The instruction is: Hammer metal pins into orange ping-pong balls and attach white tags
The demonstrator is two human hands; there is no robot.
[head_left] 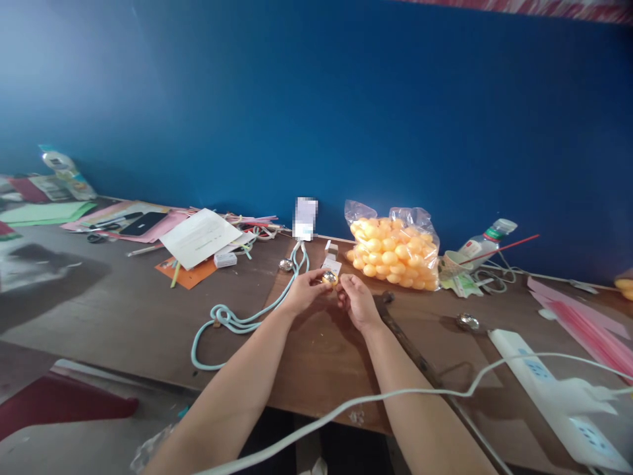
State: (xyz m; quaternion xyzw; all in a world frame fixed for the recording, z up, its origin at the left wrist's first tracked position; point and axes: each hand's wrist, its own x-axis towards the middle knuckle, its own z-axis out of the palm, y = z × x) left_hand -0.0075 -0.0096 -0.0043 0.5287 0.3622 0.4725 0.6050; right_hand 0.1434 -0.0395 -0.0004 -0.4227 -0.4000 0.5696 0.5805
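Right between the two hands, above the middle of the desk (316, 359), was a small yellow piece (330, 278) with silver foil on its top. The left hand (305, 290) grasped it between thumb and fingers, while the right hand (358, 302) was just beside it, fingers curled inward; whether those fingers pinched anything could not be told. A white card (331, 265) lay just beyond the piece, with a small box (331, 248) behind it. To the left, a silver foil ball (285, 264) sat near a pale blue cord (232, 316), which looped across the desk from a blurred white badge (305, 221) by the blue wall (297, 119). Farther left were a white sheet (200, 236) partly over an orange sheet (190, 274), a small white block (225, 260) and a dark phone (143, 224) on pink paper. On the right, a clear bag (393, 251) full of yellow-orange balls stood against the wall, with a paper cup (451, 262) and a tilted bottle (482, 245) beside it. Nearer the person, a second foil-covered ball (467, 322) lay close to a white power strip (531, 366), and a white cable (376, 398) crossed in front of the right forearm.
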